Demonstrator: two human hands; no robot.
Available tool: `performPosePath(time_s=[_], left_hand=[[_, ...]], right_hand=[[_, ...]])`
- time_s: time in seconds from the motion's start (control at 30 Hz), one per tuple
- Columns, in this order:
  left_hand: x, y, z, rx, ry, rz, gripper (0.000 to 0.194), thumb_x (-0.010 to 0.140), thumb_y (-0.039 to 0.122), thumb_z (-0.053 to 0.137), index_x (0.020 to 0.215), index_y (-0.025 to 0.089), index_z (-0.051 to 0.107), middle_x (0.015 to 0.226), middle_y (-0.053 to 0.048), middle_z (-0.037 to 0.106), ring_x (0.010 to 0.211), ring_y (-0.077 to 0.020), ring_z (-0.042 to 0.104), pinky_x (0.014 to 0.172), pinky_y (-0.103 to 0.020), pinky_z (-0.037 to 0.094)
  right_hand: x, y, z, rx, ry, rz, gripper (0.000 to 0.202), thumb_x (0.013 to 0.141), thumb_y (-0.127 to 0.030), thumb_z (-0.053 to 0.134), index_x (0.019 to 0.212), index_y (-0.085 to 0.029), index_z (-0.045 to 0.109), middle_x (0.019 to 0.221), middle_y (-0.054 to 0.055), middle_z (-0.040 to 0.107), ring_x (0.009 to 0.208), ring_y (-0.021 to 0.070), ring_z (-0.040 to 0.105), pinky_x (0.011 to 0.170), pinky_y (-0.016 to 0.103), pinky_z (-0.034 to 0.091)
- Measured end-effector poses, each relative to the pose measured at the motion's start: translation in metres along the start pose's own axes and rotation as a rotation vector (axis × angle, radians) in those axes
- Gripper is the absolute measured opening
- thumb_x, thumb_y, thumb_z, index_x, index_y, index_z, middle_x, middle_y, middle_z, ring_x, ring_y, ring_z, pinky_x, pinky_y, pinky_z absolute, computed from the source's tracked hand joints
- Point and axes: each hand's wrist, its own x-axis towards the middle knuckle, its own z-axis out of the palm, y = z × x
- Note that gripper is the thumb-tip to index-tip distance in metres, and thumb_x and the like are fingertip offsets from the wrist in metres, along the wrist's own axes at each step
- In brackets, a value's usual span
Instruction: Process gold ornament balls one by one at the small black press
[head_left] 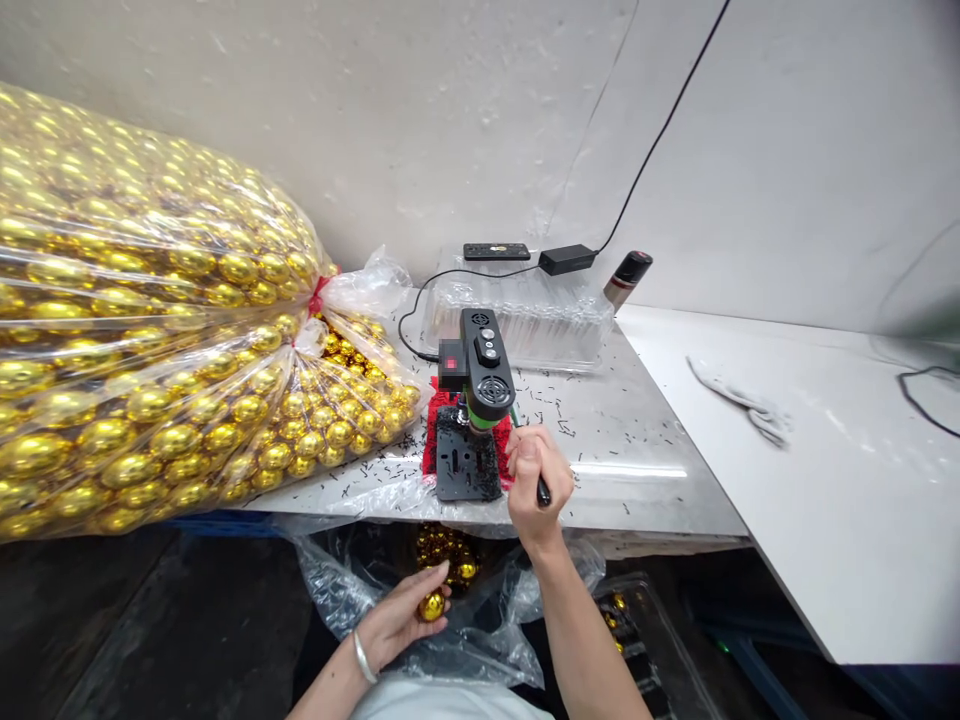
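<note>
The black device (489, 378) stands near the table's (652, 500) front edge, with room to its right. The right hand (536, 470) clamps a black-ended handle (544, 492) beside it; below the edge, the left hand (397, 615) pinches a gold ball (432, 606).

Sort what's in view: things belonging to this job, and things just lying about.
Apparently in use:
gold ball in left hand
black-handled tool in right hand
black machine

Probably just lying about:
crumpled white item
dark-capped cylinder
</note>
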Motion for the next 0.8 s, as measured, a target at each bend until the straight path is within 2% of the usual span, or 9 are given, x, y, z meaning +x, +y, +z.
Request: performPosePath(time_s=[0.07,0.13,0.2,0.27,0.33,0.47,0.6,0.7,0.8], left_hand=[[-0.011,0.003,0.000,-0.090,-0.077,0.026,0.055,0.051,0.025,0.088,0.099,0.018,0.063,0.080,0.000,0.063,0.075,-0.0119,0.063,0.064,-0.021,0.047],[-0.029,0.016,0.006,-0.086,-0.159,0.103,0.062,0.050,0.018,0.087,0.107,0.019,0.061,0.083,0.000,0.063,0.080,-0.0123,0.064,0.068,-0.021,0.047],[-0.044,0.036,0.015,0.000,-0.192,0.212,0.064,0.059,0.027,0.084,0.116,0.020,0.056,0.089,-0.002,0.064,0.080,-0.0120,0.063,0.069,-0.022,0.048],[-0.052,0.058,0.026,0.114,-0.175,0.346,0.064,0.067,0.038,0.078,0.121,0.020,0.049,0.093,-0.003,0.064,0.076,-0.0115,0.062,0.066,-0.023,0.048],[-0.049,0.081,0.036,0.217,-0.084,0.503,0.065,0.068,0.046,0.075,0.119,0.019,0.046,0.088,-0.002,0.065,0.071,-0.0117,0.060,0.062,-0.024,0.046],[-0.024,0.114,0.049,0.385,0.157,0.760,0.063,0.066,0.053,0.072,0.112,0.017,0.049,0.078,0.001,0.061,0.067,-0.0132,0.057,0.059,-0.025,0.046],[-0.005,0.128,0.052,0.679,0.207,0.940,0.049,0.082,0.050,0.056,0.118,0.017,0.058,0.093,-0.006,0.063,0.075,-0.0163,0.060,0.069,-0.031,0.050],[-0.001,0.131,0.052,0.874,0.242,1.072,0.047,0.087,0.042,0.051,0.128,0.019,0.054,0.099,-0.008,0.063,0.082,-0.0180,0.060,0.079,-0.035,0.049],[0.002,0.133,0.053,0.917,0.232,1.053,0.049,0.085,0.038,0.056,0.130,0.019,0.050,0.096,-0.006,0.066,0.080,-0.0177,0.061,0.078,-0.034,0.050]], right_hand=[[0.001,0.000,-0.001,0.006,-0.004,-0.009,0.030,0.091,-0.009,0.038,0.063,-0.020,0.041,0.062,0.000,0.047,0.065,0.0132,0.050,0.058,0.028,0.037],[0.001,0.000,0.000,0.018,0.007,-0.012,0.030,0.090,-0.009,0.038,0.063,-0.020,0.041,0.062,-0.001,0.046,0.065,0.0131,0.050,0.058,0.028,0.037],[0.000,0.000,0.001,0.024,0.022,-0.008,0.030,0.090,-0.009,0.038,0.062,-0.020,0.041,0.061,-0.001,0.046,0.064,0.0130,0.050,0.057,0.028,0.037],[-0.001,0.000,0.002,0.012,0.029,-0.006,0.031,0.090,-0.010,0.038,0.062,-0.020,0.041,0.061,-0.001,0.047,0.064,0.0131,0.050,0.057,0.028,0.037],[-0.001,0.000,0.002,-0.007,0.025,-0.004,0.031,0.091,-0.010,0.037,0.062,-0.021,0.041,0.061,-0.001,0.047,0.064,0.0133,0.051,0.057,0.028,0.038],[-0.002,0.001,-0.001,-0.034,-0.007,-0.003,0.030,0.091,-0.011,0.037,0.062,-0.021,0.042,0.062,0.000,0.048,0.064,0.0136,0.051,0.057,0.028,0.039],[-0.003,0.002,-0.003,-0.044,-0.036,-0.023,0.030,0.090,-0.010,0.038,0.062,-0.021,0.042,0.062,0.000,0.048,0.066,0.0136,0.051,0.058,0.028,0.040],[-0.004,0.004,-0.003,-0.037,-0.039,-0.035,0.030,0.090,-0.009,0.038,0.062,-0.021,0.042,0.062,0.000,0.048,0.066,0.0139,0.052,0.059,0.028,0.040],[-0.005,0.004,-0.003,-0.036,-0.040,-0.031,0.030,0.090,-0.010,0.037,0.062,-0.021,0.042,0.062,0.001,0.049,0.066,0.0141,0.052,0.059,0.029,0.040]])
